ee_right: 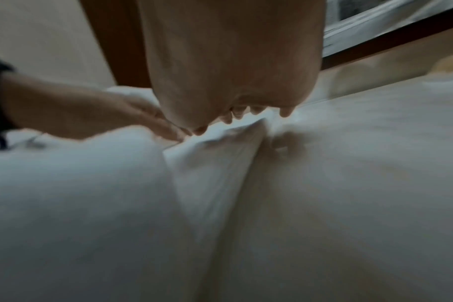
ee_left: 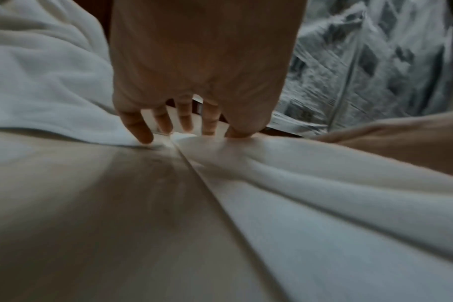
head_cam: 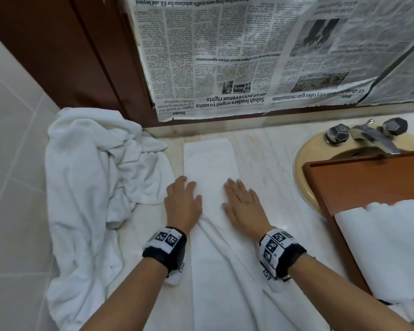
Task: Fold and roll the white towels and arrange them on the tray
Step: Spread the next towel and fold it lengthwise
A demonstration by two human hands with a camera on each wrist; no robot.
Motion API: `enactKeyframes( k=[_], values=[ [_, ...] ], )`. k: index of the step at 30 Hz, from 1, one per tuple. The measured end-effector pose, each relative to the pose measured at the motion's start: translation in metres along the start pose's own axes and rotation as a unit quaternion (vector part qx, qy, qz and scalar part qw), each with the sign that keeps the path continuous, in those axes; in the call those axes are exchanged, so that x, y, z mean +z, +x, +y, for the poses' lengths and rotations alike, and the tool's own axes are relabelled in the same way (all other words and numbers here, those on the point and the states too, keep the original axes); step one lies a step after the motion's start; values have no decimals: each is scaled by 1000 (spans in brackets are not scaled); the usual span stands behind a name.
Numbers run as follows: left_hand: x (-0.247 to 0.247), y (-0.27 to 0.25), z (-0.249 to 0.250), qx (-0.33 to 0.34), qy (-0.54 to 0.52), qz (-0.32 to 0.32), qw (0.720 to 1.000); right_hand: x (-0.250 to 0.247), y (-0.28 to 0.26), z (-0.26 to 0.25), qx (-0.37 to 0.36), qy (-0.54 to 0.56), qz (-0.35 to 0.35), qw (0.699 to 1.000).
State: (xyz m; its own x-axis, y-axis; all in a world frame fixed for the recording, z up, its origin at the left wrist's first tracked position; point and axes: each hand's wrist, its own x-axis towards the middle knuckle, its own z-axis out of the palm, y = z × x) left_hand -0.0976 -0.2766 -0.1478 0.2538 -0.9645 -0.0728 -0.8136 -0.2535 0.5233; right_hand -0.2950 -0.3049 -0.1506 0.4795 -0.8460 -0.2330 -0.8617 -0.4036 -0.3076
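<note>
While both palms press flat, fingers straight and slightly spread, my left hand [head_cam: 183, 204] and right hand [head_cam: 243, 206] rest on the long folded white towel [head_cam: 210, 161] lying mid-surface; crumpled white towels [head_cam: 93, 168] heap left, brown wooden tray [head_cam: 368, 180] right.

newspaper [head_cam: 237, 56], hung upside down on wall behind counter:
headline 1: "sabah leaders urged to unite on 40 pct revenue rights"
headline 2: "debate heats up over alleged special officers appointments"
section tag: "home"
partial line: "...talks gain momentum"
wrist bands [head_cam: 165, 244]: b/w square marker codes, no readable txt
</note>
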Motion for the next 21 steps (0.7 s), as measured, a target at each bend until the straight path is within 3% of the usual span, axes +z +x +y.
enactKeyframes(
  k=[4, 7, 10, 12, 15, 18, 21],
  values=[
    [19, -13, 10, 57, 113, -80, 989, 15, 2, -6, -40, -42, -21, 998],
    [18, -11, -1, 57, 149, -101, 982, 10, 3, 12, 5, -53, -20, 998],
    [9, -15, -9, 58, 110, -131, 984, -1, -1, 20, 73, -41, -28, 996],
    [4, -28, -8, 45, 53, -119, 990, -6, -16, 13, 102, -6, -20, 995],
    [2, -61, -5, 59, -17, -95, 994, 2, -62, -3, 60, 8, -27, 998],
    [8, -86, -6, 85, 27, -119, 989, 17, -93, -7, 50, -11, -49, 997],
    [12, -91, -8, 82, 65, -105, 989, 19, -84, 3, 61, -23, -37, 997]
  ],
)
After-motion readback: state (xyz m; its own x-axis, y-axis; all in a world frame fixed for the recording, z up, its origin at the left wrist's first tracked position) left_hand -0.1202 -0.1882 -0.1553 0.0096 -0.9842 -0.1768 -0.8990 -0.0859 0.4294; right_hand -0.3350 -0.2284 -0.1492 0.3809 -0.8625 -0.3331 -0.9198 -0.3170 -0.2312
